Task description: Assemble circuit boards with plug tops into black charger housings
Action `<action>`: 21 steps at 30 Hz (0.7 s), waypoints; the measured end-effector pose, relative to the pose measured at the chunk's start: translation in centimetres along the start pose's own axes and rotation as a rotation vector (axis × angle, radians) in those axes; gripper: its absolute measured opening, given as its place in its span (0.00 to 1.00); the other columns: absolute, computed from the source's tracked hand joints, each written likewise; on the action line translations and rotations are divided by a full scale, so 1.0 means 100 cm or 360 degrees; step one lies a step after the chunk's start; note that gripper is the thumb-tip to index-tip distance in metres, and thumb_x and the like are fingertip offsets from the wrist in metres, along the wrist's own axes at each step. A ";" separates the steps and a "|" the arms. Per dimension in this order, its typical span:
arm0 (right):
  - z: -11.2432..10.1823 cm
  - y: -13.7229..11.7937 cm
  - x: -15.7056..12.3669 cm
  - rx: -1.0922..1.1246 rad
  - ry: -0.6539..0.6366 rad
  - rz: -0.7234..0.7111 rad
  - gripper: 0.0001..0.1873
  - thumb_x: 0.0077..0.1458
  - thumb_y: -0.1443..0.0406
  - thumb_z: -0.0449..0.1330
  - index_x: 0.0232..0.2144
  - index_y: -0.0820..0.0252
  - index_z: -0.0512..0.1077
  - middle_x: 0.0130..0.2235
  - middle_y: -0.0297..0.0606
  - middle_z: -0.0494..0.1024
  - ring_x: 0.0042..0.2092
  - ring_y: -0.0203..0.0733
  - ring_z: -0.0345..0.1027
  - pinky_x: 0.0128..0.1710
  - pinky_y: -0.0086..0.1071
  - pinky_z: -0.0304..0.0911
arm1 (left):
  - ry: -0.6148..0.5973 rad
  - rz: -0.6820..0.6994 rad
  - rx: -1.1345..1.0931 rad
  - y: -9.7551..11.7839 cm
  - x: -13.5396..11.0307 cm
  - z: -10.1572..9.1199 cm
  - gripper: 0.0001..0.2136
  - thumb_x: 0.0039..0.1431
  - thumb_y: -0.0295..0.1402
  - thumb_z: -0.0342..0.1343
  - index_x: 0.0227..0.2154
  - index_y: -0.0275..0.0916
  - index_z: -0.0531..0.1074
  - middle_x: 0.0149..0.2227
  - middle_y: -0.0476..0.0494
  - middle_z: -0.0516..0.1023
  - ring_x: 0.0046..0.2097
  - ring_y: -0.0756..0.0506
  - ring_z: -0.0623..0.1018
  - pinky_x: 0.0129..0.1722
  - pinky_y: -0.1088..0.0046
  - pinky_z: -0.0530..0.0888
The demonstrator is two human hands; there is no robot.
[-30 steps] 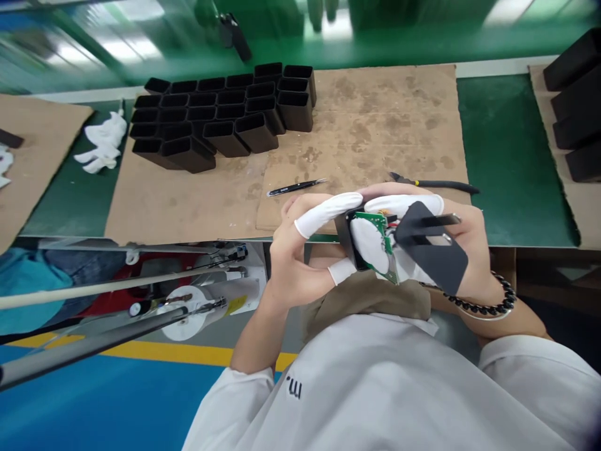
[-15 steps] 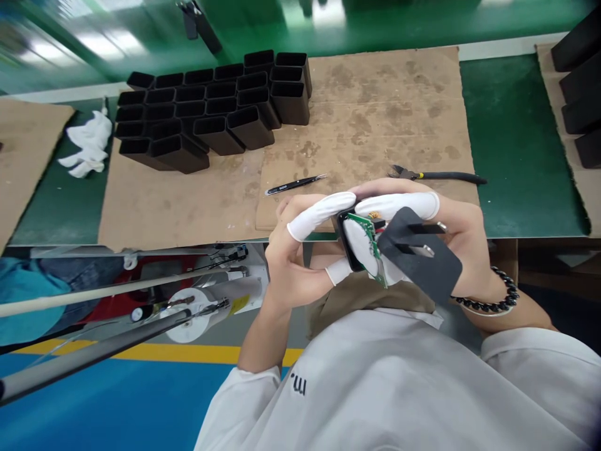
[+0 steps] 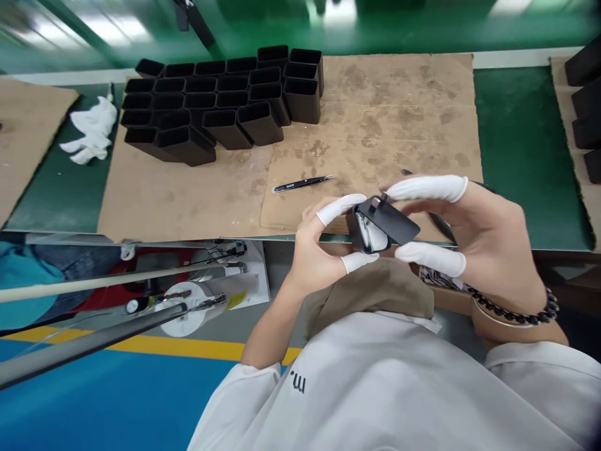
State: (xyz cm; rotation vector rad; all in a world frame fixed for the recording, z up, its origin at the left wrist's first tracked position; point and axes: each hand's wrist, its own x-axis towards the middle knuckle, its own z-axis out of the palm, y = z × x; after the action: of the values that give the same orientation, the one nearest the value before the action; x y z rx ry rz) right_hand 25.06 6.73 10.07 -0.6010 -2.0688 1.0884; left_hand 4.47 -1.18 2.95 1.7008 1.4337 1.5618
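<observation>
My left hand [image 3: 323, 250] grips a small black adapter housing [image 3: 355, 235] between white-covered thumb and fingertip. The housing's mouth faces right and up, and a white-faced insert [image 3: 373, 237] sits inside it. A black plug cover [image 3: 392, 222] with metal prongs lies slantwise across part of the opening, not flush with it. Around this cover curves my right hand [image 3: 488, 238], one covered fingertip at the prongs and the thumb at the lower edge. Tweezers [image 3: 303, 183] lie on the cardboard [image 3: 375, 125] beyond my left hand. Wire cutters [image 3: 441, 227] are mostly hidden behind my right hand.
Several open black housings [image 3: 303, 100] stand grouped at the back left of the cardboard. A crumpled white cloth [image 3: 91, 128] is at far left. More black housings [image 3: 585, 100] sit at the right edge. Below the bench are a metal pole [image 3: 94, 344] and a box [image 3: 451, 299].
The green circuit board has gone into the housing. The plug cover has swung left over the opening. My right hand has shifted right, its thumb and finger now at the cover.
</observation>
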 end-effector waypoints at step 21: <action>0.051 0.042 -0.010 -0.0927 0.0414 -0.0066 0.13 0.67 0.63 0.64 0.52 0.57 0.80 0.50 0.45 0.87 0.47 0.49 0.85 0.44 0.37 0.81 | 0.0343 -0.0037 0.0743 -0.015 -0.001 0.053 0.26 0.56 0.31 0.64 0.58 0.40 0.70 0.49 0.40 0.84 0.49 0.40 0.82 0.59 0.60 0.67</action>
State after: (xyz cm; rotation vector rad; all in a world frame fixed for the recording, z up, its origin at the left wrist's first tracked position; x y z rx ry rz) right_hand 22.11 5.78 4.16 -0.9193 -2.1431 0.3415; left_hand 8.65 1.04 0.15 1.7892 2.0488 1.5171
